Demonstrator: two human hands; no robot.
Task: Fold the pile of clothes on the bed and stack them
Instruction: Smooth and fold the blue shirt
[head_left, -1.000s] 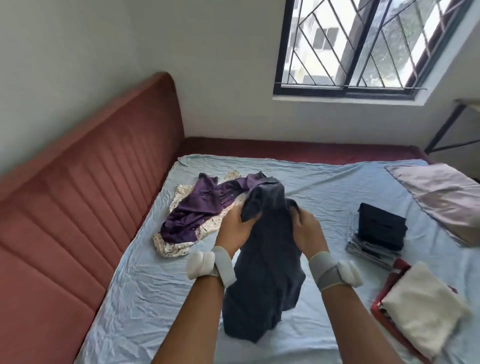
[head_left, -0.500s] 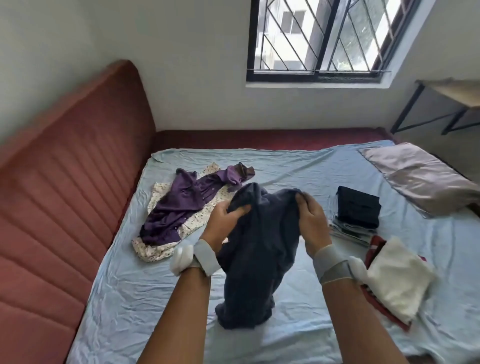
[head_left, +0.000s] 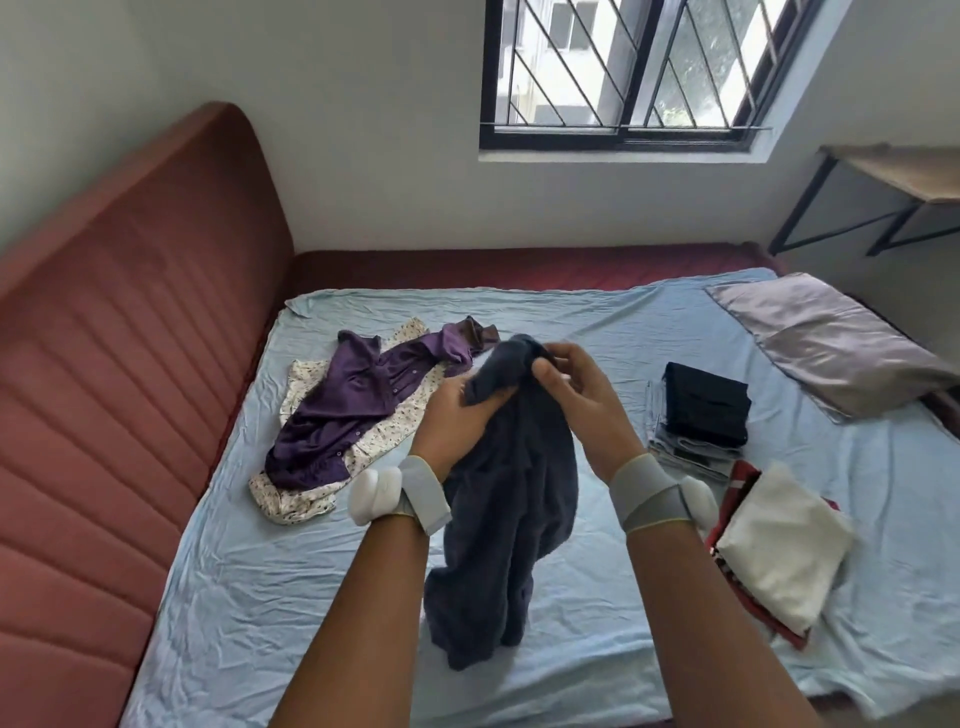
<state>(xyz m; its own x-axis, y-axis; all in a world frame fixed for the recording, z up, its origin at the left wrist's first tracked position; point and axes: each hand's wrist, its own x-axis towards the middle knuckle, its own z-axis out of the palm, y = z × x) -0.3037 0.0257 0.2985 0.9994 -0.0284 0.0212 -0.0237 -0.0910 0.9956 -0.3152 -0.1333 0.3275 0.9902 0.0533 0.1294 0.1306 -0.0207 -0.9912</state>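
Now left hand (head_left: 457, 415) and right hand (head_left: 576, 400) both pinch dark grey garment (head_left: 514, 519); shake flat on bed (head_left: 260, 597), find edges before folding.

A home bedroom: a bed (head_left: 597, 322) with padded red headboard (head_left: 130, 364) (pillow (head_left: 831, 348) too) under a barred window (head_left: 623, 67).

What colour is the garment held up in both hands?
Dark slate grey-blue garment, plain with no pattern, seen in the head view.

Matt dark grey cloth garment (head_left: 511, 499), glossy satin pillow (head_left: 826, 340), crumpled matt bedsheet (head_left: 249, 597), ribbed upholstered headboard (head_left: 104, 364)
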